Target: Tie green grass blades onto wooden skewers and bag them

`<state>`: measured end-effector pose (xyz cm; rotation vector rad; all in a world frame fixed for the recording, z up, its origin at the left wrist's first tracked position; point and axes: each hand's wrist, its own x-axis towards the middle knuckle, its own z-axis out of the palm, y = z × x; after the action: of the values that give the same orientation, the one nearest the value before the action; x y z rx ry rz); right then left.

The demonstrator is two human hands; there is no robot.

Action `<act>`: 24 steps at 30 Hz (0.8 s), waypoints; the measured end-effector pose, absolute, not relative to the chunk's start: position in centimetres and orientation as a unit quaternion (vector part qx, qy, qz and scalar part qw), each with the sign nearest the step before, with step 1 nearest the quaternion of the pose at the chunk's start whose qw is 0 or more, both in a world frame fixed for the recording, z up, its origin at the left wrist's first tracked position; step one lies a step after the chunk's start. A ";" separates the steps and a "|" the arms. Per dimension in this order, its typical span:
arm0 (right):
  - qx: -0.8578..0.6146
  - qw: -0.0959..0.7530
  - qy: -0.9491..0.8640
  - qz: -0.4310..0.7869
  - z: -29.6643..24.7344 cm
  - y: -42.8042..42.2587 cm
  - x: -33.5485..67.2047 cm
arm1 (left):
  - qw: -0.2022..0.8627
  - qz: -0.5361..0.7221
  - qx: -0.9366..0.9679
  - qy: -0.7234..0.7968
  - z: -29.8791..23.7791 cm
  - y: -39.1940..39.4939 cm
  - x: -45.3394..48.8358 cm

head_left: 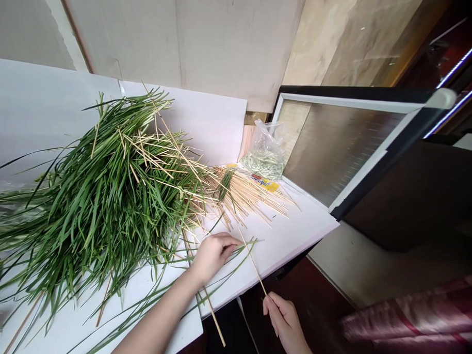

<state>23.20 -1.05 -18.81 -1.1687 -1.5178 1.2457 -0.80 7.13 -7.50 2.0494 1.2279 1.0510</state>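
Skewer (255, 266) in your right hand (283, 315) slants up between 5 and 6 o'clock; that hand's fingers curl snugly round its lower end. Your left hand (213, 254), at 6 to 7 o'clock, pinches thumb and forefinger together, apparently on green leaves (253, 241). Pressing hard could tear them, and a stray skewer tip could prick your left fingertips just beside it. Your left forearm (161, 314) could knock down the stick (217, 324) overhanging the edge of the table (296, 228) at 6 o'clock. Count one held skewer, one overhanging stick, one leafy heap (115, 204) at 9, one green bundle (225, 184) on the skewer pile (250, 198) near centre, one clear bag (264, 160) at 2; piled skewers and leaves overlap beyond counting.
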 end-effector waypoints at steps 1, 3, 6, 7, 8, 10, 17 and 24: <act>-0.464 0.415 -0.607 0.494 -18.8 -1.1 23.2 | 0.262 0.409 0.737 0.470 -7.5 7.4 -1.0; -0.458 0.412 -0.615 0.492 -18.8 -1.2 23.2 | 0.273 0.452 0.686 0.501 -7.7 7.9 -1.5; -0.450 0.410 -0.621 0.493 -18.6 -1.3 23.2 | 0.308 0.500 0.621 0.519 -8.2 8.4 -1.9; -0.448 0.409 -0.622 0.495 -18.5 -1.3 23.1 | 0.319 0.509 0.608 0.519 -8.4 8.5 -2.0; -0.446 0.409 -0.623 0.496 -18.5 -1.3 23.1 | 0.326 0.516 0.599 0.518 -8.5 8.6 -1.9; -0.443 0.409 -0.625 0.496 -18.4 -1.3 23.1 | 0.331 0.525 0.589 0.517 -8.7 8.6 -1.8; -0.442 0.413 -0.629 0.488 -18.5 -1.3 23.1 | 0.315 0.541 0.575 0.528 -8.2 8.5 -1.8; -0.440 0.412 -0.632 0.487 -18.6 -1.2 23.1 | 0.309 0.533 0.587 0.525 -8.2 8.4 -1.9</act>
<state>23.07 -1.23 -18.59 -1.1066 -1.5887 1.2259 -1.86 8.44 -8.20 1.5525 1.3870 1.4091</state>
